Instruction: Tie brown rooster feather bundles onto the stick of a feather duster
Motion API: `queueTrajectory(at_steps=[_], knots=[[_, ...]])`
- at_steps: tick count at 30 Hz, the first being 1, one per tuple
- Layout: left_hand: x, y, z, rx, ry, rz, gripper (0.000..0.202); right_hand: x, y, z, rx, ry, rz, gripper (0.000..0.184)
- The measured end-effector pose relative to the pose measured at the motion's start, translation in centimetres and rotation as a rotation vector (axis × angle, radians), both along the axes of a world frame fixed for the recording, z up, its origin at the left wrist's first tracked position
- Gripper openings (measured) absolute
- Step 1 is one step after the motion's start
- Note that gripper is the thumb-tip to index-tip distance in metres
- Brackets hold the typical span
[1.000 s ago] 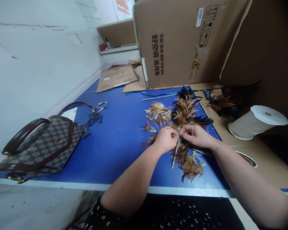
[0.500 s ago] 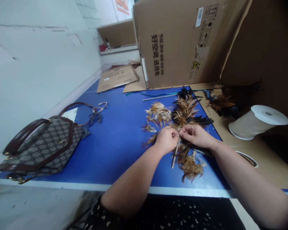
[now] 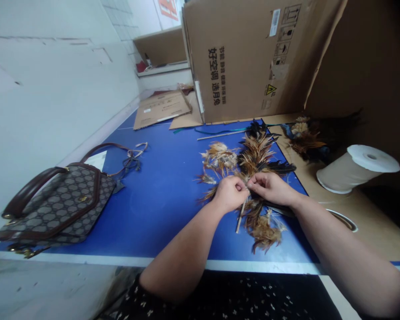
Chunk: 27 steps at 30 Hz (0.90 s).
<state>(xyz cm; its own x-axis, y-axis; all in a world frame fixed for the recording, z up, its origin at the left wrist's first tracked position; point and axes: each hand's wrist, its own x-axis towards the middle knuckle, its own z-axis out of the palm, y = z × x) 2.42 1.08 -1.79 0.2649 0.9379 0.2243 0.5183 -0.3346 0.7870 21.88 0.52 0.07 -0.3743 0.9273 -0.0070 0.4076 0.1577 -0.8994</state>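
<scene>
A thin stick [image 3: 241,218], its upper length thick with brown and black feathers [image 3: 256,153], lies over the blue tabletop. My left hand [image 3: 231,193] is closed in a pinch round the stick, just below the feathered part. Right against it, my right hand [image 3: 270,187] pinches at the same spot; what its fingertips hold is too small to make out. Loose pale and brown feathers [image 3: 219,155] lie beyond my left hand. A pile of brown feathers [image 3: 266,231] sits nearer to me, below the right hand.
A patterned handbag [image 3: 63,200] stands at the left. On cardboard at the right are a large white-ended spool [image 3: 340,171] and a dark feather bunch [image 3: 308,138]. A big carton [image 3: 246,62] rises at the back. Another thin stick [image 3: 220,135] lies before it.
Both hands stay together at the stick with only slight finger movement. The stick's lower end has shifted a little to the left; the view has moved slightly.
</scene>
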Motion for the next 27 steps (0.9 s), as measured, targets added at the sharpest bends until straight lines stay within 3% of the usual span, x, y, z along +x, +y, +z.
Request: queueTrajectory(at_steps=[8, 12, 17, 22, 27], knots=[[-0.5, 0.0, 0.7, 0.07, 0.087, -0.036, 0.014, 0.4, 0.0, 0.3, 0.144, -0.129, -0.037, 0.038], [-0.8, 0.2, 0.5, 0.09, 0.105, -0.059, 0.012, 0.6, 0.0, 0.4, 0.113, -0.109, 0.021, 0.035], [-0.8, 0.5, -0.2, 0.051, 0.041, -0.111, 0.005, 0.4, -0.1, 0.3, 0.095, -0.101, 0.045, 0.03], [-0.7, 0.6, -0.4, -0.023, -0.034, -0.129, 0.02, 0.3, -0.1, 0.3, 0.105, -0.087, 0.036, 0.028], [-0.7, 0.6, -0.3, -0.098, -0.111, -0.163, 0.007, -0.1, -0.2, 0.3, 0.133, -0.044, 0.008, 0.03]])
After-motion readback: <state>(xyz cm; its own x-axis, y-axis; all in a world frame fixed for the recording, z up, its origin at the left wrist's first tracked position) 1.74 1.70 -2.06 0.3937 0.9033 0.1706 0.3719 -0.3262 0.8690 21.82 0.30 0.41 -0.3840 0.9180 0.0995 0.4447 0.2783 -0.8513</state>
